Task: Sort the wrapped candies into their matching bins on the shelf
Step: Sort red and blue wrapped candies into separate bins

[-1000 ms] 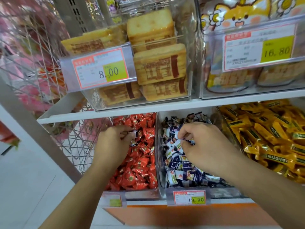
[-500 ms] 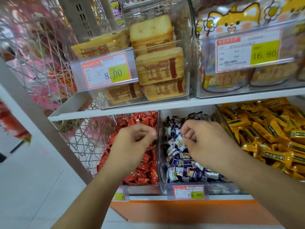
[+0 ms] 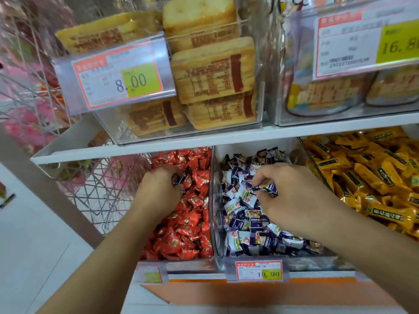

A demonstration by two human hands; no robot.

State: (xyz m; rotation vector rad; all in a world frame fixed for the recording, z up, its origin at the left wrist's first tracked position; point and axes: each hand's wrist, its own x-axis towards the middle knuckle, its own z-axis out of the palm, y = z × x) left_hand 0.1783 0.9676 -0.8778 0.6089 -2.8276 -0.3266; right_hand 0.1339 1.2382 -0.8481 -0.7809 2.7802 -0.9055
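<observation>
Two clear bins sit side by side on the lower shelf. The left bin (image 3: 210, 225) holds red wrapped candies (image 3: 188, 223); the right bin (image 3: 294, 264) holds dark blue and white wrapped candies (image 3: 244, 220). My left hand (image 3: 158, 191) is down in the red bin, its fingers curled round a dark blue candy (image 3: 179, 179). My right hand (image 3: 292, 196) is over the blue bin and pinches a dark blue candy (image 3: 268, 189) between thumb and fingers.
A third bin at the right holds yellow wrapped bars (image 3: 367, 177). The white shelf board (image 3: 226, 138) above carries clear boxes of biscuit packs (image 3: 213, 71) with price tags. A wire rack (image 3: 106, 189) stands left of the bins; a price tag (image 3: 258, 270) fronts the blue bin.
My left hand has dropped back into the red bin and now holds a dark blue candy. My right hand has moved slightly down among the blue candies, still pinching one.
</observation>
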